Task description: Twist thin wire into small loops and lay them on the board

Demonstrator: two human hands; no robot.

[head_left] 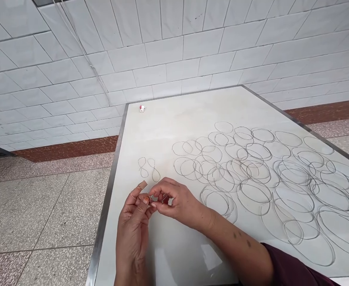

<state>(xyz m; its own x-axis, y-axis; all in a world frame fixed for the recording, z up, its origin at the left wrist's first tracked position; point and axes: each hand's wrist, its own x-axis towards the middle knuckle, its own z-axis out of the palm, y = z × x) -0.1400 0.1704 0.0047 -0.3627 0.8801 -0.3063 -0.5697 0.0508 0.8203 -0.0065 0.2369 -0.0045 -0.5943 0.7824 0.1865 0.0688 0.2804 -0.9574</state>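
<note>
My left hand point(135, 214) is closed in a pinch on a thin wire loop point(132, 195), part of which curves around the index finger. A tan strip, like tape, wraps that fingertip. My right hand point(176, 198) pinches the same wire, its fingertips meeting the left thumb; the wire between them is mostly hidden. Just beyond the hands lie two wires twisted into figure-eights, a left one point(140, 167) and a right one point(153, 170). Many thin wire rings point(253, 190) spread in overlapping heaps to the right of my hands.
The white table point(168, 123) has a metal edge point(110, 190) on its left side. A small red-and-white object point(142, 108) sits near the far left corner. Behind stands a white tiled wall point(162, 51) with a hanging cord point(88, 59). Speckled floor point(52, 210) shows at left.
</note>
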